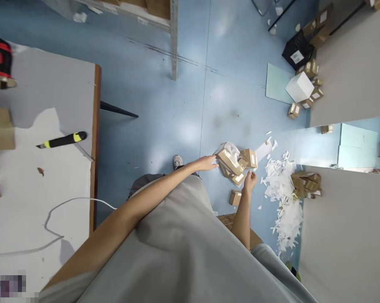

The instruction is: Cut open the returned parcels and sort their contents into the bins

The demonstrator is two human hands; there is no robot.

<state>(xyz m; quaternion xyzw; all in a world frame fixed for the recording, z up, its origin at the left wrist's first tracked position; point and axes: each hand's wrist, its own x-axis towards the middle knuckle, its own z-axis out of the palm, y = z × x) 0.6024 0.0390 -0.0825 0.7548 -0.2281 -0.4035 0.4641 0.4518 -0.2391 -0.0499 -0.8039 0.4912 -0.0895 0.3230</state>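
Note:
My left hand reaches out with its fingers stretched and a little apart, at the left edge of a pile of small cardboard boxes. Whether its fingertips touch the pile I cannot tell. Clear plastic wrap shows at the top of the pile. My right hand is closed just below a small box with a white label; what it grips, if anything, is hidden. Another labelled box sits on the floor, left of my right forearm.
White paper scraps litter the floor at right, beside flattened cardboard. On the left, a table bears a yellow-black utility knife and a cable. A metal shelf post stands ahead. Boxes line the wall.

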